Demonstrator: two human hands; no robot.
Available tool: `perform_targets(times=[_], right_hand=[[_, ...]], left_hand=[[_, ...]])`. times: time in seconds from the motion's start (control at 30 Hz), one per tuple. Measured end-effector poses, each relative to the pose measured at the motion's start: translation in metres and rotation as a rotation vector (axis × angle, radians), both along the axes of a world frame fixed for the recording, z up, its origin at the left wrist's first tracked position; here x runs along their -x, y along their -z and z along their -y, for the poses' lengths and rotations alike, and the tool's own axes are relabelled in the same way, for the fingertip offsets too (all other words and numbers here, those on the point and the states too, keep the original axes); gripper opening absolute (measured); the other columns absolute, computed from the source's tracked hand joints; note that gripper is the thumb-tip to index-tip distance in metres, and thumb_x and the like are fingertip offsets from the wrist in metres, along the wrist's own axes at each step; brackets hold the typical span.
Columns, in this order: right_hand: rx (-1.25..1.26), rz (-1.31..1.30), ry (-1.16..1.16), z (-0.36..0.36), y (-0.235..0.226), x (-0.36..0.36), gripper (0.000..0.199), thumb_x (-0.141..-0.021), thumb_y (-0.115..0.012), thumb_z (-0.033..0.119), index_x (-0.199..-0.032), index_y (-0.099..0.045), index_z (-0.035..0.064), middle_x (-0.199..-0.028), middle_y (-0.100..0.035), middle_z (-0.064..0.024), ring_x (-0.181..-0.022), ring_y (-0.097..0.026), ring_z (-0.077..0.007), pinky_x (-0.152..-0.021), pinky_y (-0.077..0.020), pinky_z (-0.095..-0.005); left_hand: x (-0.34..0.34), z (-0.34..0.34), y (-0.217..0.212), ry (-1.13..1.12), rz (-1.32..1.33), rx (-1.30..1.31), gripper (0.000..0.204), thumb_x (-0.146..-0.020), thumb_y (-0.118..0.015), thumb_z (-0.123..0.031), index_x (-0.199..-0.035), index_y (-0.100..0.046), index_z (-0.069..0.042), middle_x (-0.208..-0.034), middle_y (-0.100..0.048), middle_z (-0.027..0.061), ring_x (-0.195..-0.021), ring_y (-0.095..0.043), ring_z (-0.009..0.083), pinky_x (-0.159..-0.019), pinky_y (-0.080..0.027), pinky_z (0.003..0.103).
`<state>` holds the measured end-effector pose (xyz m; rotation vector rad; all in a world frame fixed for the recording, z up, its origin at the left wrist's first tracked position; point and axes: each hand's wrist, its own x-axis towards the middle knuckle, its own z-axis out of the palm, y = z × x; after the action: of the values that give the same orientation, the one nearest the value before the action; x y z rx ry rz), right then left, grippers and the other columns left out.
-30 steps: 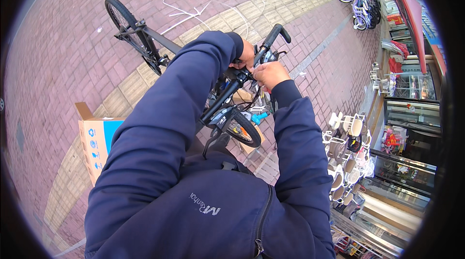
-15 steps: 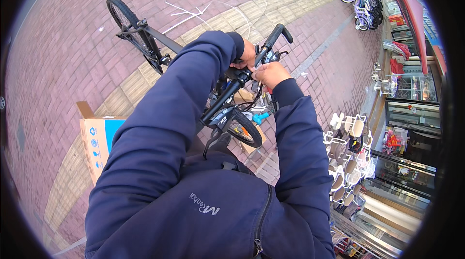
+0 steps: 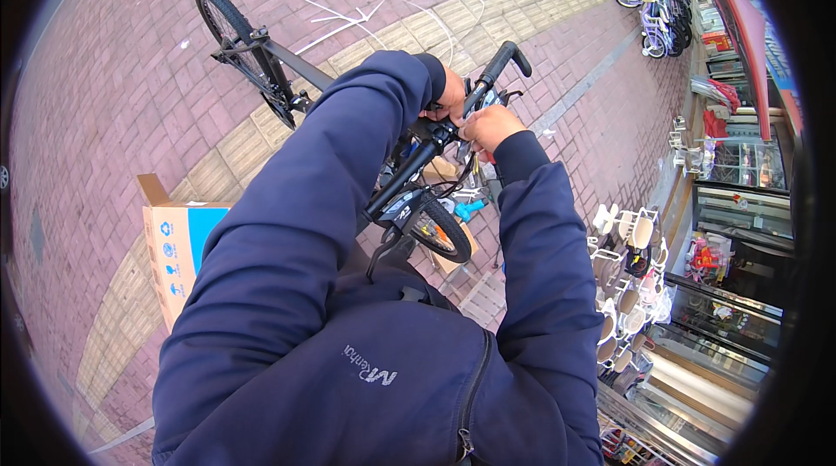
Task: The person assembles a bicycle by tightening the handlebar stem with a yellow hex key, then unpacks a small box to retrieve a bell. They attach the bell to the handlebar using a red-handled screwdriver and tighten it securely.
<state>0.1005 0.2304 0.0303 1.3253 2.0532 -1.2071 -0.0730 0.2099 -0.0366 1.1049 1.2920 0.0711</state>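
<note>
Outdoor pavement, pinkish brick [image 3: 104, 74], crossed by a yellowish tile band [image 3: 213, 165]; shopfronts [image 3: 740, 205] and a red awning [image 3: 740, 22] are seen far right of the hands. A black bicycle is being worked on at its handlebar [image 3: 421, 159].

Right hand [image 3: 492, 128] is placed at the bar, just right of the stem area. Fingers are bent and bunched at the bar; whether they are closed on a part can't be told, contact spot too small. Left hand [image 3: 449, 100] is held just left of it, fingertips nearly met with the right's. Its fingers are curled and partly covered by the sleeve, so its grip can't be told either.

Handlebar long axis is set diagonally: one end is pointed up and right, beyond both hands; the other is run down and left, toward the jacket [image 3: 383, 335]. Bike long axis is laid across that: rear wheel [image 3: 277, 78] is seen up and left of the left hand, joined by the frame tube [image 3: 300, 67]; front wheel [image 3: 453, 239] is seen below the right hand.

A turquoise object [image 3: 470, 209] is left on the ground below the right hand. White straps [image 3: 344, 20] are strewn up and left of the left hand. An opened carton [image 3: 178, 244] is parked well down and left of both hands.
</note>
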Motion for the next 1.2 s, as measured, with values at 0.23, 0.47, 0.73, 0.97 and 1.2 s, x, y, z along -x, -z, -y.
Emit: perform_targets(times=[0.23, 0.47, 0.73, 0.97, 1.2], right_hand=[[-0.137, -0.215, -0.319, -0.010, 0.027, -0.014, 0.014, -0.084, -0.069, 0.010, -0.076, -0.066, -0.0008, -0.060, -0.057, -0.0068, -0.045, -0.056, -0.0171, -0.043, -0.0443, -0.0340], [-0.131, -0.162, -0.314, -0.005, 0.008, -0.009, 0.019, -0.087, -0.066, 0.015, -0.077, -0.067, -0.0011, -0.058, -0.058, -0.0074, -0.045, -0.058, -0.0186, -0.044, -0.0461, -0.0335], [-0.071, -0.056, -0.163, 0.002, -0.001, -0.001, 0.018, -0.088, -0.066, 0.014, -0.077, -0.066, -0.0004, -0.057, -0.056, -0.0051, -0.042, -0.055, -0.0164, -0.041, -0.0438, -0.0313], [-0.067, -0.151, 0.028, 0.003, 0.015, -0.012, 0.019, -0.087, -0.069, 0.014, -0.082, -0.070, -0.0036, -0.061, -0.063, -0.0104, -0.048, -0.064, -0.0215, -0.049, -0.0517, -0.0352], [-0.038, -0.176, 0.118, 0.010, 0.010, -0.019, 0.016, -0.088, -0.069, 0.014, -0.090, -0.072, -0.0019, -0.064, -0.063, -0.0061, -0.048, -0.060, -0.0153, -0.046, -0.0474, -0.0307]], left_hand=[[0.000, -0.003, 0.003, -0.017, 0.013, 0.016, 0.027, -0.086, -0.076, -0.032, -0.084, -0.070, -0.006, -0.074, -0.064, 0.0048, -0.069, -0.060, 0.0191, -0.062, -0.051, 0.041], [0.000, -0.004, 0.005, -0.006, 0.013, 0.028, 0.026, -0.086, -0.076, -0.032, -0.085, -0.070, -0.006, -0.075, -0.064, 0.0045, -0.068, -0.060, 0.0191, -0.063, -0.051, 0.041], [-0.003, 0.004, -0.005, -0.036, 0.056, -0.015, 0.030, -0.089, -0.073, -0.028, -0.071, -0.063, -0.007, -0.063, -0.057, 0.0065, -0.056, -0.051, 0.0206, -0.056, -0.042, 0.040], [-0.001, -0.002, 0.001, 0.014, 0.016, -0.008, 0.028, -0.086, -0.077, -0.033, -0.087, -0.070, -0.006, -0.077, -0.065, 0.0056, -0.073, -0.061, 0.0194, -0.062, -0.051, 0.041], [0.000, -0.005, 0.007, 0.007, 0.025, -0.002, 0.028, -0.085, -0.078, -0.033, -0.085, -0.071, -0.006, -0.076, -0.065, 0.0050, -0.070, -0.061, 0.0187, -0.061, -0.050, 0.040]])
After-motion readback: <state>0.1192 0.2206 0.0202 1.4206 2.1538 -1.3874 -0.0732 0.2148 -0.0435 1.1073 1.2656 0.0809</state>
